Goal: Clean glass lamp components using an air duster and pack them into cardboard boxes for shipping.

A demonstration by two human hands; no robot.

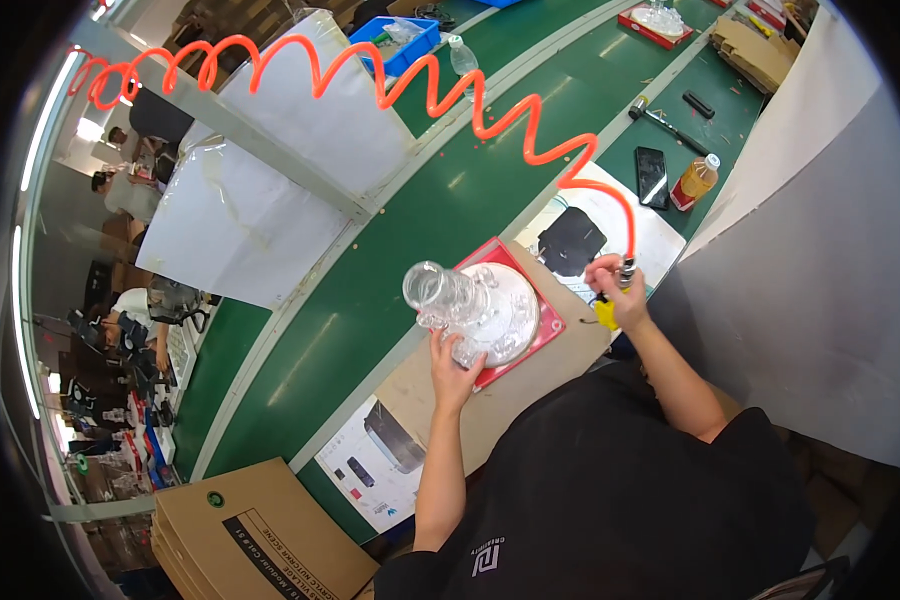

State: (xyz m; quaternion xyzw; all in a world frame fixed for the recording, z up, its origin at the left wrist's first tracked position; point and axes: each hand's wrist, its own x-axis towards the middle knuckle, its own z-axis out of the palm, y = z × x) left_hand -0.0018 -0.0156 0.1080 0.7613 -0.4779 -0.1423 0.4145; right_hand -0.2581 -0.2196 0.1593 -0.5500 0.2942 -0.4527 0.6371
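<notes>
Clear glass vessel is steadied on a red tray at the bench edge, the left hand pressed around its base. A yellow air tool on an orange coiled hose is pinched in the right hand's grip.

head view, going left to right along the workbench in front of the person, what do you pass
stack of cardboard boxes → printed sheet → left hand on the clear glass piece → red tray → right hand gripping a yellow tool on the orange coiled hose
</notes>
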